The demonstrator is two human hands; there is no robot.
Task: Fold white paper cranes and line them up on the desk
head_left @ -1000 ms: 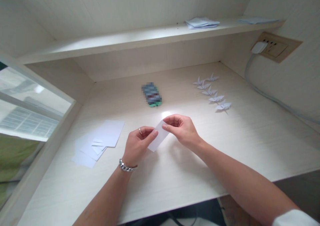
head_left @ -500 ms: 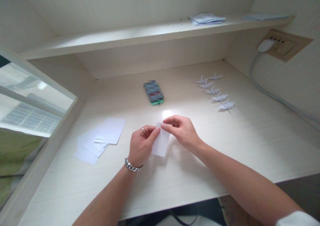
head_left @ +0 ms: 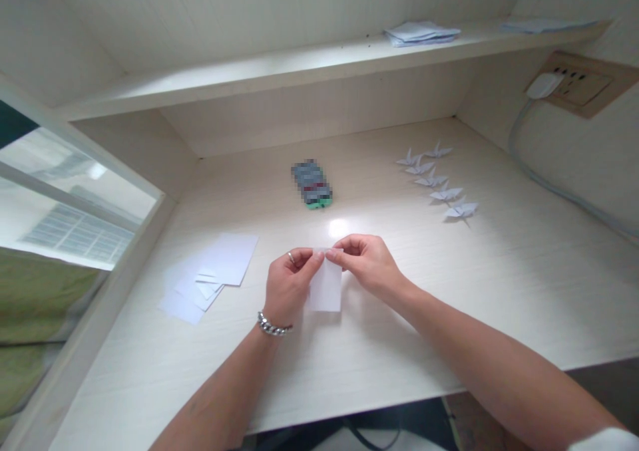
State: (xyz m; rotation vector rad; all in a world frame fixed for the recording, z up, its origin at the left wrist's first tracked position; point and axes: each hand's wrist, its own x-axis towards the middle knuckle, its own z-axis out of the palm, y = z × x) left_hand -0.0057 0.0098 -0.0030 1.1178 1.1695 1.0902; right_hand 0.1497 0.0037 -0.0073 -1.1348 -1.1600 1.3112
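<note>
A small white sheet of paper (head_left: 327, 290) hangs between my hands, its long side pointing toward me. My left hand (head_left: 290, 281), with a ring and a chain bracelet, pinches its upper left edge between thumb and fingers. At the upper right, my right hand (head_left: 369, 261) grips the same edge, thumb on the near face. Both thumb tips almost meet along the top. The fingers behind the paper are partly hidden. Left of my hands lies a loose pile of white paper sheets (head_left: 229, 258). Several folded paper cranes (head_left: 446, 194) stand in a slanting row at the right.
A phone (head_left: 312, 183), blurred out and green at its near end, lies on the desk (head_left: 239, 195) beyond my hands. Folded papers (head_left: 422, 33) rest on the shelf (head_left: 279, 72) above. A white plug (head_left: 545, 85) sits in the wall socket, its cable (head_left: 564, 198) trailing down the right side.
The paper has turned from a slant to nearly straight, both hands still holding its top edge. The whole scene has shifted slightly right as the camera moved.
</note>
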